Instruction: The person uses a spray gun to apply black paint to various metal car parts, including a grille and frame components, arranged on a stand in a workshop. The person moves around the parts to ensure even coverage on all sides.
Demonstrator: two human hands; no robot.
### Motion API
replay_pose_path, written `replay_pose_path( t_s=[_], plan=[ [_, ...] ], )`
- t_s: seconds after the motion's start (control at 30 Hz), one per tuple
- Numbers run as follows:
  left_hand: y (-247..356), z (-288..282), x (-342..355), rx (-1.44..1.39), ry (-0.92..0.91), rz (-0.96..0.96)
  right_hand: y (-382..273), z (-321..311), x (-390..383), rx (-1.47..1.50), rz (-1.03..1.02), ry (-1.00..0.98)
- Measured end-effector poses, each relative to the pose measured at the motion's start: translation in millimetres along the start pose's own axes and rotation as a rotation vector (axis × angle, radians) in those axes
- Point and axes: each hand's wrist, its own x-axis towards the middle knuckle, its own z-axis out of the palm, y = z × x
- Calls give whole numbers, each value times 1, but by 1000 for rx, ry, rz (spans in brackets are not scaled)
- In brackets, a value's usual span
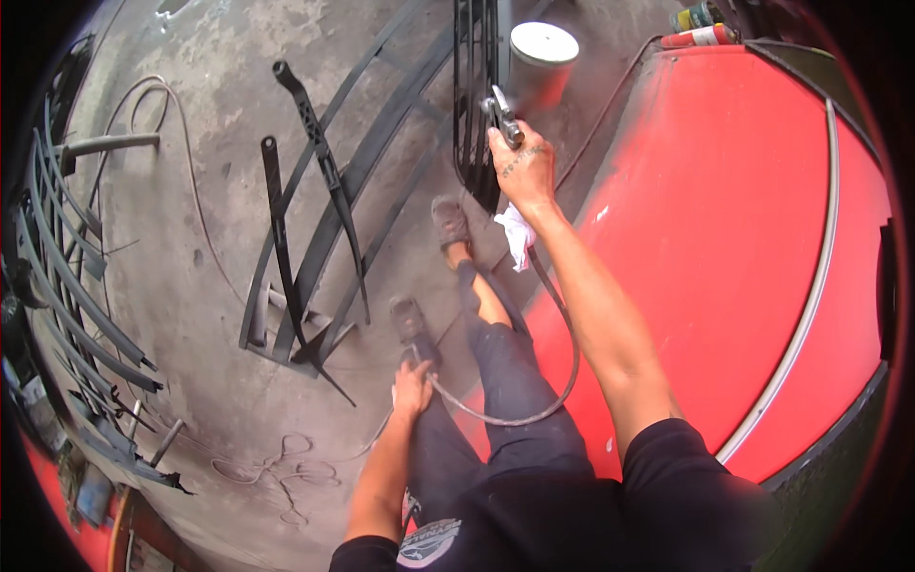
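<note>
The person's left hand (pixel 413 388), low over the leg, has its fingers closed around a hose (pixel 575 357); farther right, beside a dark slatted part (pixel 474 95), the right hand (pixel 526 172) has its fingers wrapped around a spray gun (pixel 505 118); the red bucket (pixel 541 84) beyond shows a white top, lid or contents unclear; upper right sits a can (pixel 703 15), its inside hidden

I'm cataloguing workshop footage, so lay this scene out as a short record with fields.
Right hand: grips a spray gun
Left hand: holds a hose
White cloth: just below the right hand
Picture's right: large red panel
Top: bucket with white top
Left of centre: two dark slender bars
</note>
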Motion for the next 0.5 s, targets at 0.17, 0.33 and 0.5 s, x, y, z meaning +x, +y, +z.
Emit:
replay_pose_path(
  t_s=[0.17,0.33,0.5],
  plan=[
    [-4,0,-11,129,-93,-48,11,11,-67,-5,59,12],
    [-14,15,-28,132,-99,-30,0,16,-61,-12,42,31],
    [-18,19,-38,125,-80,-41,-27,22,-48,12,-85,168]
  ],
)
